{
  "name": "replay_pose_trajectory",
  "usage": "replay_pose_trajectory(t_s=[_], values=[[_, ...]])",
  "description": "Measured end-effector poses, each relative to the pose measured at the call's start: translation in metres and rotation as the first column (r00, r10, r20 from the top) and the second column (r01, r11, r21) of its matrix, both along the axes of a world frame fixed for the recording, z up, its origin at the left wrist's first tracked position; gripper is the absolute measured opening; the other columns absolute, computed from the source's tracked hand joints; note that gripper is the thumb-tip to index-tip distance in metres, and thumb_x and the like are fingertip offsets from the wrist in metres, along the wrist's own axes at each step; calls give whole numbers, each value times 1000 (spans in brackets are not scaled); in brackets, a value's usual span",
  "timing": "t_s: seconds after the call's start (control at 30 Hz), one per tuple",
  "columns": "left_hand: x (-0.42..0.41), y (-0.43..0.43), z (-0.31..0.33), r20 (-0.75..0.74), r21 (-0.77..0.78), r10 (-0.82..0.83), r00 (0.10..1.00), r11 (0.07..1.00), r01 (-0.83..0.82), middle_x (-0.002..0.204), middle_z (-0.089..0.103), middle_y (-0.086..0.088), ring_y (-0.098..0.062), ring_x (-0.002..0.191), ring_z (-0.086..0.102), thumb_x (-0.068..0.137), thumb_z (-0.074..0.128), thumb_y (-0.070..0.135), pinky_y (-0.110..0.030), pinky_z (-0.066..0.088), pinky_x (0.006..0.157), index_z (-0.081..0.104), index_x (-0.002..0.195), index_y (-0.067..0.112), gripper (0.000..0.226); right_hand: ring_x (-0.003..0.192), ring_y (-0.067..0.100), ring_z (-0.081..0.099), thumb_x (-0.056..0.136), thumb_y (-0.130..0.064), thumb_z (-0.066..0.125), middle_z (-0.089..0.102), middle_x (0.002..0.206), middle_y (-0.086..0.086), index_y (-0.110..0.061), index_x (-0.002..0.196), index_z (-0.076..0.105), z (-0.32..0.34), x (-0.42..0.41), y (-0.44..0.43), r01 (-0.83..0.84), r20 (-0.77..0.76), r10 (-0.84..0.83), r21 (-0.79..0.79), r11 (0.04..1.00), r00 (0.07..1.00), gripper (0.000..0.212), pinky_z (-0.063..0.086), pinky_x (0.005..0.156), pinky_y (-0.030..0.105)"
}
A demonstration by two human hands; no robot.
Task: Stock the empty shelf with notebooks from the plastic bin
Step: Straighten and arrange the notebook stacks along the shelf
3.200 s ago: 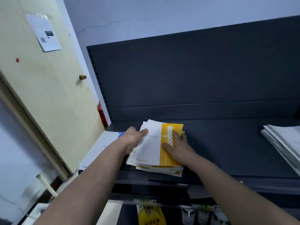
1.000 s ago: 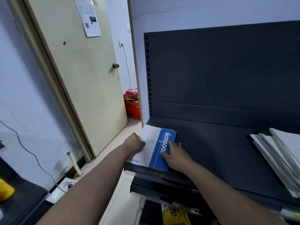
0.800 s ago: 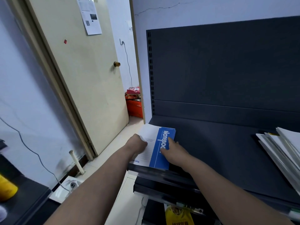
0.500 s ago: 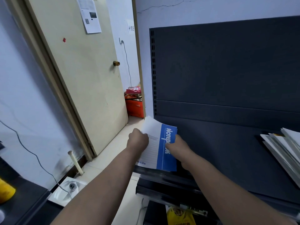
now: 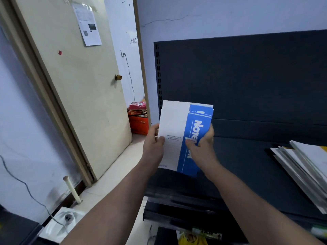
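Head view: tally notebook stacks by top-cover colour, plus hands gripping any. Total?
blue-and-white stack, held up in both hands: 1
white-topped pile, lying on the shelf: 1
Hands gripping the blue-and-white stack: 2 (left hand, right hand)
Total: 2 stacks, 2 hands. Single notebooks per stack cannot be counted.

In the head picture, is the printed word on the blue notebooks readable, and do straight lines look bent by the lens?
Head view: the white word on the blue notebooks is sharp, but the right hand covers its middle. Head view: the door frame leans and the back panel has a sloping top edge, which is wide-angle distortion. Head view: even light, no glare.
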State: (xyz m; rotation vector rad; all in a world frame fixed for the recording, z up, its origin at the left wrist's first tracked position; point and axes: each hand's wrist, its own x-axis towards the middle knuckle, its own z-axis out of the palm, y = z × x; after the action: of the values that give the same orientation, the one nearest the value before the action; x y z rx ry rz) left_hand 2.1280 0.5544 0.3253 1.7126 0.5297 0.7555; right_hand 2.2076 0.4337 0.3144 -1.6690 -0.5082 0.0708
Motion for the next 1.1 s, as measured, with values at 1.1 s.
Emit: replay_pose_trajectory(t_s=[1.1], values=[[-23, -3, -14, -290, 114, 20, 957, 993, 14, 125, 43, 14, -19, 110, 54, 100, 40, 6, -43, 53, 85, -1, 150, 45, 75, 123, 4, 30, 90, -25, 62, 20, 150, -5, -35, 146, -21, -18, -33, -2, -233, -100, 216, -211, 949, 971, 101, 30, 107, 32]])
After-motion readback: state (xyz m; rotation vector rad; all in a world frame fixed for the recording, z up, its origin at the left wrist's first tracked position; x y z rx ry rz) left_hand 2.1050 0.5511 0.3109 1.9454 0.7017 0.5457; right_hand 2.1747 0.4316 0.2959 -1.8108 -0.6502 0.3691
